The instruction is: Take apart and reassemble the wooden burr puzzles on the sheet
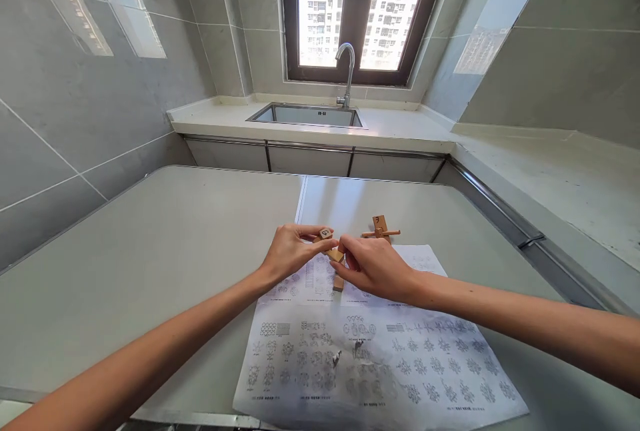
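My left hand (293, 252) is closed around a small wooden block (325, 234) with a dark mark on its end. A lighter wooden puzzle piece (335, 255) sits between the two hands, pinched by the fingers of my right hand (373, 264). Another wooden block (339, 283) shows just below my right fingertips; whether it is joined to the held pieces I cannot tell. Under both hands lies a large creased instruction sheet (370, 351) printed with many small line drawings. Beyond my right hand, wooden pieces (380, 226) lie crossed, one marked and one a thin rod.
The pale table (150, 271) has a seam running away from me. Past its far edge stand a counter with a steel sink (307, 115) and a faucet (347, 74) below a window. Another counter (565, 178) runs along the right, and a tiled wall rises on the left.
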Tool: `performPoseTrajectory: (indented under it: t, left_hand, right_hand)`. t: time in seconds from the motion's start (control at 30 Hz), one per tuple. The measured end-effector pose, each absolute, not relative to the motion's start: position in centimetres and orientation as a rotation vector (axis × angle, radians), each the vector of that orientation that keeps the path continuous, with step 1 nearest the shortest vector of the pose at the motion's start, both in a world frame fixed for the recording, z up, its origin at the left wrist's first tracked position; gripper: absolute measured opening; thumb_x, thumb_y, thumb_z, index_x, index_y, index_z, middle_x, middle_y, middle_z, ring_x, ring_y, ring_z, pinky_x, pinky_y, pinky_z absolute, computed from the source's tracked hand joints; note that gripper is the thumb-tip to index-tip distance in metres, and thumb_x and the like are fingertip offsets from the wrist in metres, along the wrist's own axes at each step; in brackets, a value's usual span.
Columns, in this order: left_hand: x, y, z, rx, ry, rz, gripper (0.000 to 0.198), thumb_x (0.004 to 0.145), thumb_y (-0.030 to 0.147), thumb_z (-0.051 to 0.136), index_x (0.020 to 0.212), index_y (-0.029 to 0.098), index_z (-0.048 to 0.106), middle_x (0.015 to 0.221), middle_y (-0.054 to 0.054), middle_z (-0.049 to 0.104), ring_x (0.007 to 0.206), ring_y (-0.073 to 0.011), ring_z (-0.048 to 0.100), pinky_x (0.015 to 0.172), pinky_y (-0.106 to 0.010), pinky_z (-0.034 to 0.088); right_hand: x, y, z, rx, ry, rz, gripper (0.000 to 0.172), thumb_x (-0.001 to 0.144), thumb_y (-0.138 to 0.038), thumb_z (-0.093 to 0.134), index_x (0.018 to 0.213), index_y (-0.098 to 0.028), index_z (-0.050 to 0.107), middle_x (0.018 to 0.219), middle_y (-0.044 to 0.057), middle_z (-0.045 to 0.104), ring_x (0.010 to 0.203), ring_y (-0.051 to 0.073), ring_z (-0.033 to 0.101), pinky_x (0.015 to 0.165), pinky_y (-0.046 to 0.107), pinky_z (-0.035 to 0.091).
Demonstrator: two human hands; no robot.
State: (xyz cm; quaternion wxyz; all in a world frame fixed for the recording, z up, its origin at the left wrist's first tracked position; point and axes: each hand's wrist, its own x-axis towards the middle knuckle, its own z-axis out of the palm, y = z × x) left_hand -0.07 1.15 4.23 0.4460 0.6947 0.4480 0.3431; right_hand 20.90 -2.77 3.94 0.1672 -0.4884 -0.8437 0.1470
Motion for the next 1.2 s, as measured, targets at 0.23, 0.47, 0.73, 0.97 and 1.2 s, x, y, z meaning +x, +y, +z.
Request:
performPoseTrajectory:
  t: [0.23,0.47,0.73,0.97,1.2]
  left_hand:
    - [-0.1,0.7,3.4,1.701,1.148,0.877,0.029,0.081,0.049,0.08,0.094,0.024,0.087,0.1,-0.005,0.084,0.105,-0.0302,0.076,0.095,-0.037,0.057]
    - [0.7,0.2,3.7,1.664,1.265,0.99,0.03,0.079,0.05,0.082,0.093,0.024,0.088,0.096,-0.004,0.084,0.098,-0.0301,0.077,0.09,-0.037,0.057]
    - [0.3,0.4,3.2,1.808,1.291,0.978,0.03,0.08,0.053,0.081,0.09,0.026,0.087,0.087,-0.003,0.083,0.089,-0.0271,0.075,0.086,-0.034,0.054]
    - [-1.7,1.7,4.7,1.844,0.986,0.556,0.049,0.094,0.063,0.059,0.096,0.019,0.081,0.08,-0.002,0.071,0.073,-0.0173,0.061,0.063,-0.027,0.04]
    - [-1.5,1.4,4.9,1.667,1.014,0.489,0.054,0.092,0.067,0.059,0.099,0.017,0.079,0.094,-0.005,0.074,0.084,-0.0193,0.063,0.068,-0.026,0.043]
  right_hand:
    - [20.9,-3.0,3.3,-1.369,-2.408,0.465,0.021,0.102,-0.038,0.058,0.088,-0.024,0.05,0.079,0.002,0.075,0.067,0.02,0.067,0.06,0.031,0.032]
    - [20.1,-3.1,3.6,-1.534,-2.256,0.594,0.026,0.102,-0.042,0.061,0.086,-0.025,0.048,0.077,0.0,0.077,0.066,0.021,0.07,0.064,0.032,0.038]
    - [20.2,-3.1,3.1,-1.487,-2.33,0.521,0.025,0.102,-0.041,0.061,0.087,-0.025,0.05,0.079,0.002,0.078,0.071,0.023,0.071,0.064,0.032,0.035]
    - [21.1,-2.3,4.2,-1.352,-2.157,0.852,0.015,0.101,-0.037,0.063,0.103,-0.023,0.06,0.071,-0.003,0.071,0.06,0.017,0.063,0.062,0.029,0.039]
    - [22.1,-1.6,3.5,-1.115,-2.435,0.54,0.011,0.104,-0.032,0.056,0.104,-0.021,0.057,0.072,-0.001,0.069,0.063,0.017,0.062,0.062,0.028,0.035]
